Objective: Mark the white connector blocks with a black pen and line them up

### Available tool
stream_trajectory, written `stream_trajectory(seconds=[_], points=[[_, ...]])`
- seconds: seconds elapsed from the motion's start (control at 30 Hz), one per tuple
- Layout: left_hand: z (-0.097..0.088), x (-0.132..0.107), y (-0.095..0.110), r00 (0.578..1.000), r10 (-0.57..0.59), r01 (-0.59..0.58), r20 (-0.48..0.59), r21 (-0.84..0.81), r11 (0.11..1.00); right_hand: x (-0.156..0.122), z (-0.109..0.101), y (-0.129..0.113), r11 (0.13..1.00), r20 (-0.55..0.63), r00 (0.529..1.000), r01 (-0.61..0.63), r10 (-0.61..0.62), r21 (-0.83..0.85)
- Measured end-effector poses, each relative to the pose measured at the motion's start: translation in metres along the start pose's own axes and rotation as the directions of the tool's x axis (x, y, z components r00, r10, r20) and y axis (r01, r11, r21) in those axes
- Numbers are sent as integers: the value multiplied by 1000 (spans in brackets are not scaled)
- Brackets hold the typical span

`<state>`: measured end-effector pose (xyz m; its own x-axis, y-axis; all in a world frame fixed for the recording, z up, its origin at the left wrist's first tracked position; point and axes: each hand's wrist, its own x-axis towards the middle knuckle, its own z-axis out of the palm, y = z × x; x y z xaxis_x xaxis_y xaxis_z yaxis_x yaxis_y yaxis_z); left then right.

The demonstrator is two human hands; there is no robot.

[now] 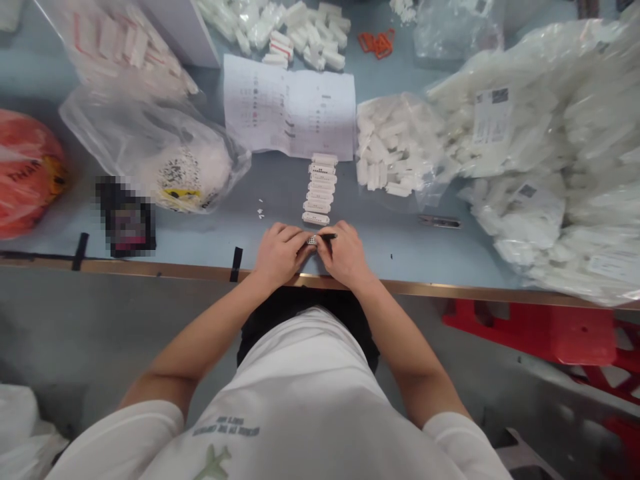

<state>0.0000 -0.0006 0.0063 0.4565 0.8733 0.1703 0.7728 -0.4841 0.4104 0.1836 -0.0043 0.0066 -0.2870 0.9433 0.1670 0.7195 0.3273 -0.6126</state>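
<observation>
The left hand (pixel 283 253) is curled, with thumb and fingers pinched on a small white piece (pixel 313 240) with dark dots, near the front edge of the table (pixel 210 237). The right hand (pixel 345 253) is closed also — it holds a thin dark tool (pixel 329 236), of which I cannot tell the exact kind. Just beyond the hands lies a column of white strips (pixel 320 189), reaching toward the printed sheet (pixel 290 110). Tiny white bits (pixel 261 214) lie to the left.

One left grip (pixel 283 252), one right grip (pixel 346 253); one white piece (pixel 312 240) between them; one dark rod (pixel 329 236) in the right; seven white strips (pixel 321 189) ahead; two black tapes (pixel 237 265) leftward; one cutter (pixel 441 221) rightward.
</observation>
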Motion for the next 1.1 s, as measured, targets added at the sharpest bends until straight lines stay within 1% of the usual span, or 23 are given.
stream_trajectory(seconds=[0.2,0.33,0.43,0.57,0.6,0.67,0.73,0.8,0.83,0.93,1.1], points=[[0,-1,1,999,-8,8,-32,10,1000,-4,0,3,997,-38,998,-44,47,70],[2,-1,0,1000,-9,9,-21,-4,1000,-5,0,3,996,-81,996,-24,31,83],[4,-2,1,999,-21,22,-31,8,1000,-6,-2,2,993,-125,992,-13,28,121],[-1,-3,-1,997,-47,46,-61,-11,999,-7,-6,2,980,-208,973,-56,95,189],[-4,-3,-5,995,-69,68,-73,-19,998,-7,-6,2,977,-230,966,-68,114,200],[-14,0,-16,983,-149,149,-108,-8,989,-7,-7,2,974,-263,956,-79,134,210],[-26,6,-30,953,-249,263,-171,62,963,-7,-6,2,974,-278,951,-72,132,216],[-37,14,-45,928,-320,349,-194,143,926,-7,-5,1,974,-279,953,-60,121,219],[-42,18,-51,916,-354,386,-189,173,906,-6,-4,1,973,-276,954,-58,120,222],[-49,29,-60,898,-424,440,-115,236,867,-6,-5,-1,971,-266,955,-69,131,230],[-49,40,-62,889,-455,447,-51,307,840,-7,-7,-1,963,-290,946,-70,148,262]])
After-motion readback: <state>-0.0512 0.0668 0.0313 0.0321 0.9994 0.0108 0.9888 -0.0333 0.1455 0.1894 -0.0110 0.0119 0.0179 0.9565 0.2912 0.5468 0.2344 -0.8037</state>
